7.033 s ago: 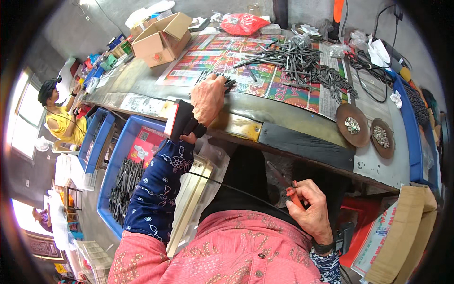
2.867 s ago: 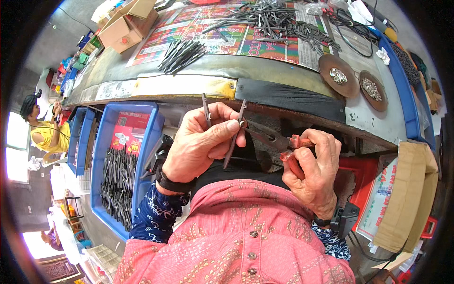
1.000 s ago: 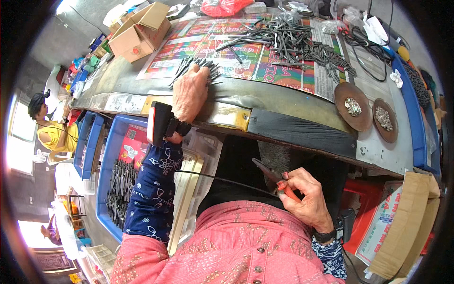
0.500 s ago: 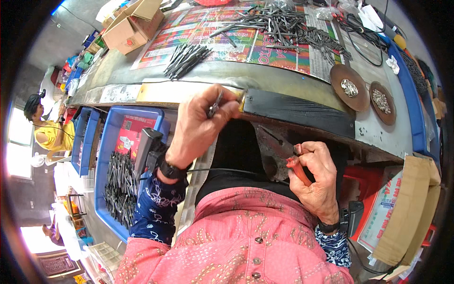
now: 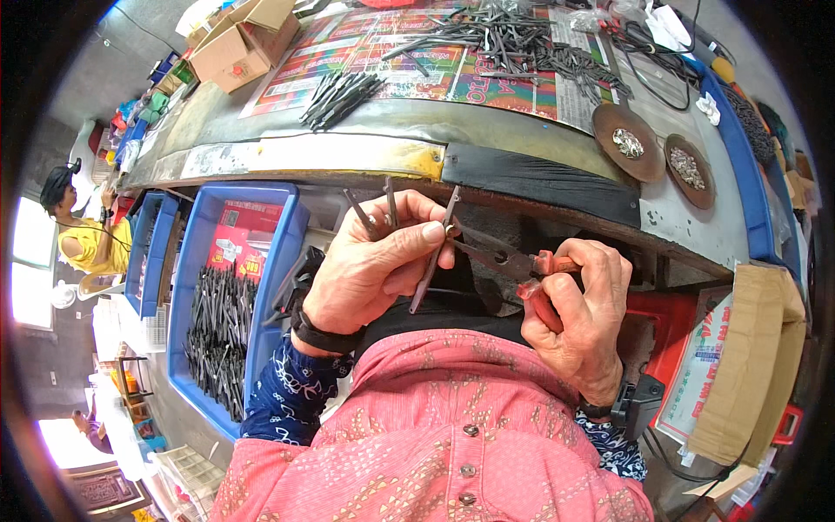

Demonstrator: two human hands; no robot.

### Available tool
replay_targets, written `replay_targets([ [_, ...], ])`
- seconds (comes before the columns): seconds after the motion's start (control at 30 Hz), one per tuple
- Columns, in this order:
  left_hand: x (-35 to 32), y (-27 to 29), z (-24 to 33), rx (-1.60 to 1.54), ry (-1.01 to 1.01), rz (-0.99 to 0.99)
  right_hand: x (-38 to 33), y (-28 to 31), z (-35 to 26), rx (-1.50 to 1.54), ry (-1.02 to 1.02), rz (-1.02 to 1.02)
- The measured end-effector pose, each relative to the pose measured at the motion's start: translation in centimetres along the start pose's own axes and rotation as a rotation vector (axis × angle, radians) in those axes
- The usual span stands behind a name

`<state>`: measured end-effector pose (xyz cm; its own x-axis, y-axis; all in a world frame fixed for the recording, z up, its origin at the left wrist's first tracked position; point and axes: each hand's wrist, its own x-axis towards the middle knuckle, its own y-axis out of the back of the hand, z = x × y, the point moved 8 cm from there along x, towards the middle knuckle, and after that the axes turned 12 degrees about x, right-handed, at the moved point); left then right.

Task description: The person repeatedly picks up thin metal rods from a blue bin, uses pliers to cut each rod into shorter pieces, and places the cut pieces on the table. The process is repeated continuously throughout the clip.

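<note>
My left hand (image 5: 374,274) pinches a thin dark strip (image 5: 424,285) between thumb and forefinger, the strip standing at a slant. More dark strips (image 5: 357,211) jut up from among its other fingers. My right hand (image 5: 591,322) grips pliers (image 5: 497,258) by their red handles, which are spread apart. The plier jaws reach the upper part of the strip, beside my left fingertips. Whether the jaws clamp it, I cannot tell. Both hands are over my lap, just below the table edge (image 5: 348,158).
On the table lie a bundle of dark strips (image 5: 341,100), a larger heap (image 5: 522,43), and two brown dishes (image 5: 612,122) of small shiny pieces. A blue bin (image 5: 177,348) of dark parts stands at left, a cardboard flap (image 5: 739,365) at right. A person in yellow (image 5: 97,244) is far left.
My left hand has turned and come nearer my body, now showing a strip held out toward the right. My right hand has raised the pliers to that strip.
</note>
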<state>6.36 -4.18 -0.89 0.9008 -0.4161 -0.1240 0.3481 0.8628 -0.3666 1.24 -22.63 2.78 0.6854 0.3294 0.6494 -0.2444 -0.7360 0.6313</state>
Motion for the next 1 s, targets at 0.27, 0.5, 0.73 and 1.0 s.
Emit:
replay_targets([
  [0.27,-0.4,0.2,-0.6,0.123,0.014,0.034,-0.5,-0.4,-0.2,-0.065,0.022,-0.082],
  [0.5,-1.2,-0.1,0.3,0.581,-0.196,0.086,-1.2,-2.6,1.8,0.563,-0.163,-0.172],
  [0.73,-2.9,-2.9,3.3,1.365,-0.747,0.027,-3.9,-6.2,4.1,1.241,-0.66,-0.524],
  [1.0,-0.4,-1.1,4.1,1.57,-0.698,0.124,-2.4,-4.7,4.4,0.834,-0.454,-0.326],
])
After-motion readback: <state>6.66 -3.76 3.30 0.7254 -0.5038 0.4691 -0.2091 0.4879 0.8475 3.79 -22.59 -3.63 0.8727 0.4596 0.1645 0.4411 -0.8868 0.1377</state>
